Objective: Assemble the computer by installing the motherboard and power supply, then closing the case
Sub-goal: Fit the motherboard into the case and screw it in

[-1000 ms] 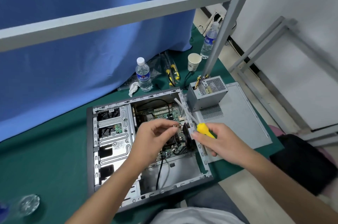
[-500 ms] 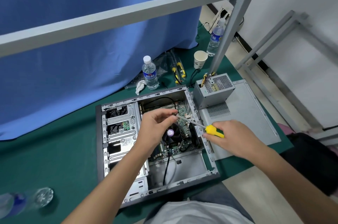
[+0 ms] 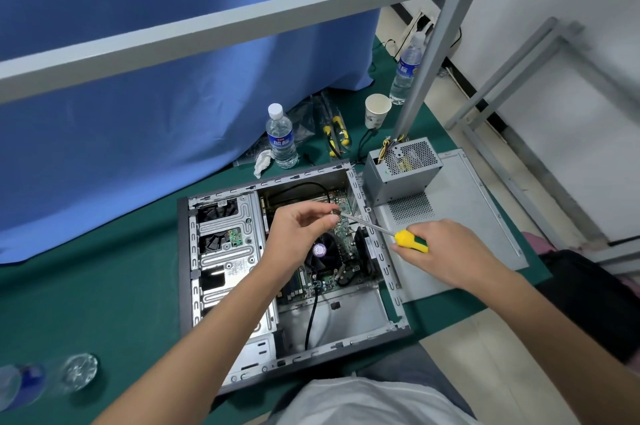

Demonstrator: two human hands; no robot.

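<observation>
Seated at the green-covered worktop (image 3: 86, 286), I work over the open grey steel computer case (image 3: 294, 268) lying on its side just in front of me. My left hand (image 3: 298, 234) hovers above the green motherboard (image 3: 332, 258), which already sits in the case with its black cooler fan; the fingers are pinched together on what appears to be a small screw (image 3: 334, 213), set against the tip of the screwdriver. My right hand (image 3: 450, 251) has its fingers wrapped round the yellow-and-green handle of the long-shafted screwdriver (image 3: 410, 241), its shaft angled across the case edge. As I judge it, the board is in place and being screwed down. Beyond the case's right wall, the boxy grey power supply (image 3: 401, 175) with its mesh grille stands outside, on the flat grey side panel (image 3: 460, 234), so fitting it and closing the case remain. Farther back stand a clear water bottle (image 3: 281, 137) and a paper cup (image 3: 376, 111).
</observation>
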